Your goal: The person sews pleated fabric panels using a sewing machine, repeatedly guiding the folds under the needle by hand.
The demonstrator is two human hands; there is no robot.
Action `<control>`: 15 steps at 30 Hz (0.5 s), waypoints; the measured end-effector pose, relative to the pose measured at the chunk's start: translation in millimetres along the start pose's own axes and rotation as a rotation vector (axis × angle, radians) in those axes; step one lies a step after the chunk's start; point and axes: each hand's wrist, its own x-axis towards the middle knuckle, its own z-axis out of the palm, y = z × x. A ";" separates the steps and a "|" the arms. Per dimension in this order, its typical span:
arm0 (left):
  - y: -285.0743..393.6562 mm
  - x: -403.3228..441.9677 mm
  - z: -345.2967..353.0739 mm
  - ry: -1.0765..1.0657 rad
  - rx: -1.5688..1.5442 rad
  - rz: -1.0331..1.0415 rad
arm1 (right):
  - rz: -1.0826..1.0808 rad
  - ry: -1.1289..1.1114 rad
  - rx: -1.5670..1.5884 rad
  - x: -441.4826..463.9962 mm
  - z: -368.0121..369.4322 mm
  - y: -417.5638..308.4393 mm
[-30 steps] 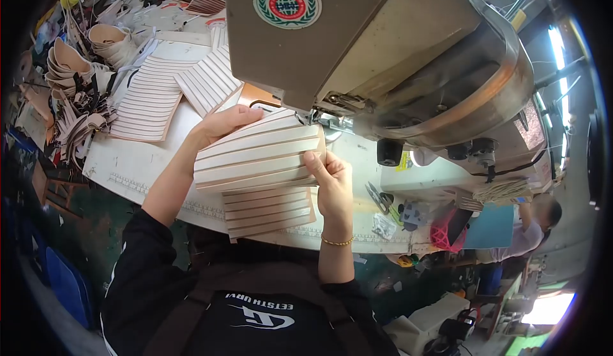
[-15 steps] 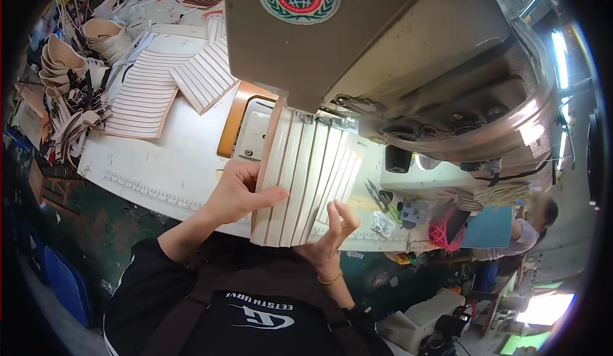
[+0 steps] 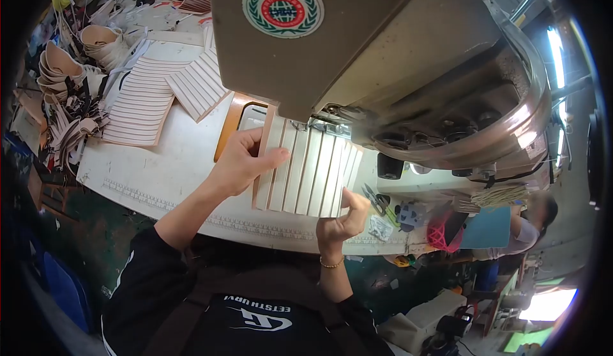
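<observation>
A white panel with dark stripes [image 3: 300, 171] lies under the needle area of a sewing machine [image 3: 274, 68], its far edge at the presser foot [image 3: 299, 125]. My left hand [image 3: 249, 163] grips the panel's left edge, thumb on top and fingers tucked behind it. At the panel's near right corner, my right hand [image 3: 345, 220] is closed, with curled fingers pinching the edge. The tips of the right fingers are partly hidden. Two similar striped panels, one fanned out wide [image 3: 142, 100] and one tilted [image 3: 199, 84], rest on the table to the left.
The white table [image 3: 147, 171] carries a printed ruler along its near edge. Scissors [image 3: 377, 196], a small plastic bag [image 3: 381, 227] and a pink mesh basket [image 3: 440, 229] sit to the right. Stacked curved pieces [image 3: 60, 68] crowd the far left. Another person [image 3: 520, 234] sits at right.
Both hands and the panel have shifted away from my body, further toward the machine. The panel's near edge now lies flatter on the table. My right hand's fingers have curled in at the corner.
</observation>
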 end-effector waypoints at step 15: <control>-5.1 61.0 -10.5 0.134 -0.006 0.028 | 0.065 0.111 0.074 37.9 33.4 22.5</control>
